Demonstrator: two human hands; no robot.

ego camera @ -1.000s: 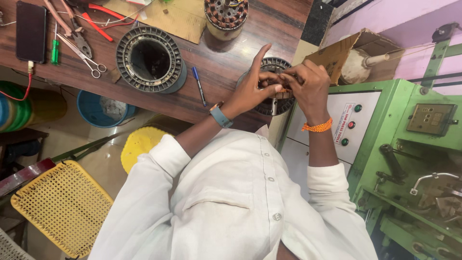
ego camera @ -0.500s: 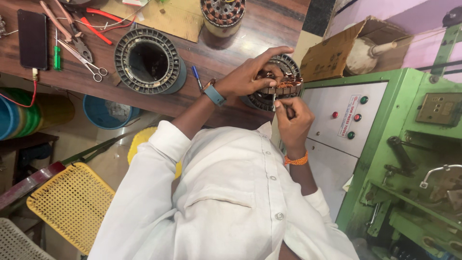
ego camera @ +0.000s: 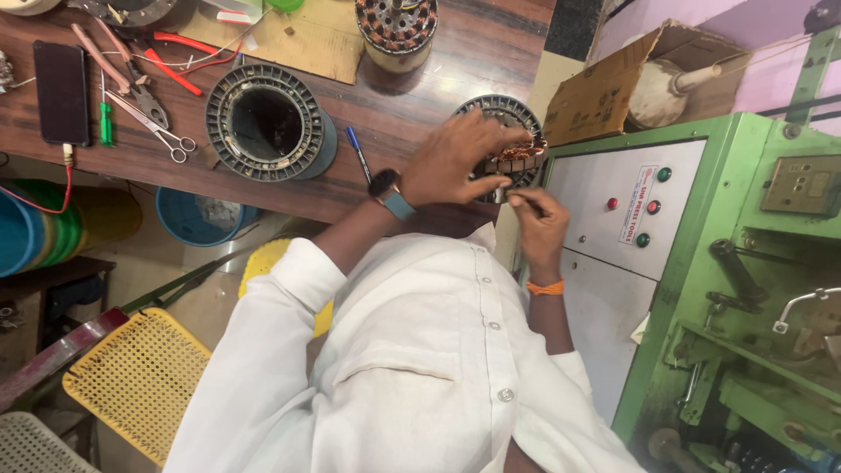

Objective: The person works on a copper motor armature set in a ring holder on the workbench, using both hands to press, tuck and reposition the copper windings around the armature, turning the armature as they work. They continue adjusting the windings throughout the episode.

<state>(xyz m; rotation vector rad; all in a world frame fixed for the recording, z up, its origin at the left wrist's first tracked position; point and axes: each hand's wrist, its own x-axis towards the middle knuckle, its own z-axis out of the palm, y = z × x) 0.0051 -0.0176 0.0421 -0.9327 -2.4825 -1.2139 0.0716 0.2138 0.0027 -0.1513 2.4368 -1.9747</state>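
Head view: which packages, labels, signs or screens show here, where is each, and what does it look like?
Phone: far left on the wooden bench, flat black rectangle, screen dark, cable at its near end.
Label: on the white panel of the green machine, beside the coloured buttons; narrow white strip with red and dark print.
Cardboard box: upper right, behind the machine, brown, flaps open, a pale object inside.

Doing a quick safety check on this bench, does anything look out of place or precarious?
The ring-shaped stator under the left hand overhangs the wooden table's edge, so it looks precarious. The cardboard box atop the green machine is torn. Nothing looks spilled.
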